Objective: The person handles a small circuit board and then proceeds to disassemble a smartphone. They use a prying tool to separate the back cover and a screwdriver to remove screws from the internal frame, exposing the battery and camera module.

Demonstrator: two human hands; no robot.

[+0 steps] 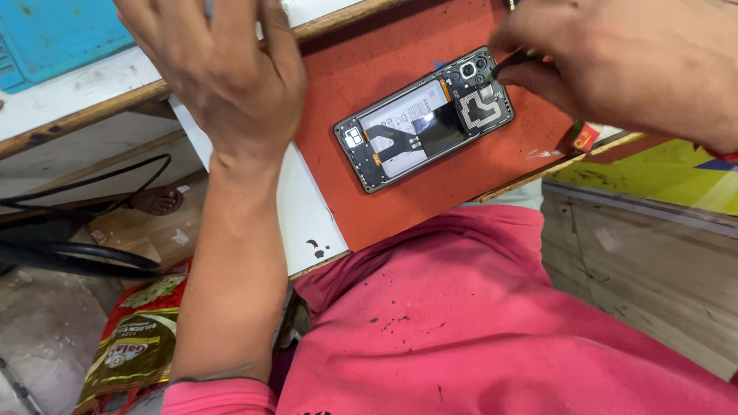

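Pink shirt (491,335) below, right hand (627,47) pinches a dark tool (513,60) at the opened phone (425,118); left hand (222,64) spread, empty.

A white worktop (315,210) with a wooden edge strip carries an orange-red mat (384,174). On the mat lies an opened phone (425,118), back cover off, set at a slant. A blue ridged mat (38,35) lies on the worktop's far left, well apart from the phone
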